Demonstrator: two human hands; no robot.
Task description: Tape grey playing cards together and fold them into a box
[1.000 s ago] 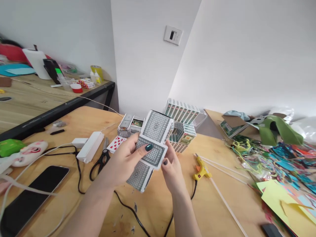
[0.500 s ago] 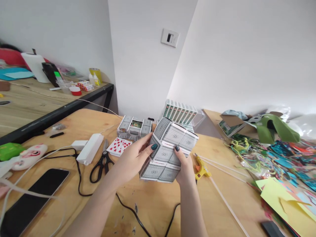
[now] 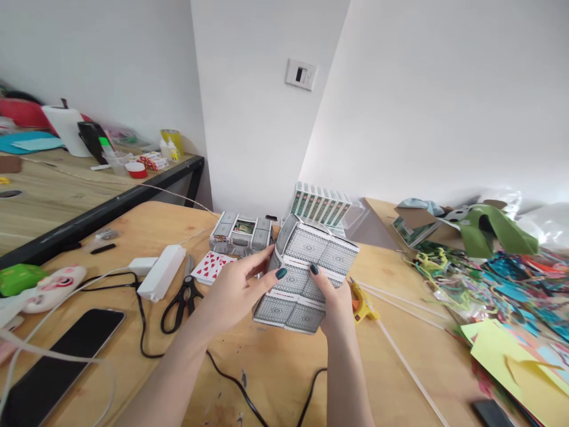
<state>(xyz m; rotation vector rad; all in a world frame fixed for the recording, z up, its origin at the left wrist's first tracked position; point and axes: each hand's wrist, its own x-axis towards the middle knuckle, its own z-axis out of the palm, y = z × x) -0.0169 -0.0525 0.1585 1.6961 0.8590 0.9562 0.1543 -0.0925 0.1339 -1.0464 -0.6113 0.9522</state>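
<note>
Both my hands hold a box made of playing cards (image 3: 297,276), tilted above the wooden table, its patterned grey card backs towards me. My left hand (image 3: 242,287) grips its left side, thumb at the front edge and fingers partly hidden behind. On the right side my right hand (image 3: 333,299) clasps it, thumb pressed on the front face. Behind it lies a second card-covered piece (image 3: 242,232) with a green picture in its middle. Face-up heart cards (image 3: 212,267) lie near my left wrist, beside black-handled scissors (image 3: 181,302).
A yellow glue gun (image 3: 365,303) lies right of my right hand. Several card packs (image 3: 320,203) stand at the back. A white adapter (image 3: 162,273), cables and a phone (image 3: 62,362) occupy the left. Coloured scraps and yellow paper (image 3: 511,362) cover the right.
The card box has turned slightly in my hands, and a card flap on its left side now lies closer to the box. My left thumb has shifted a little right and down.
</note>
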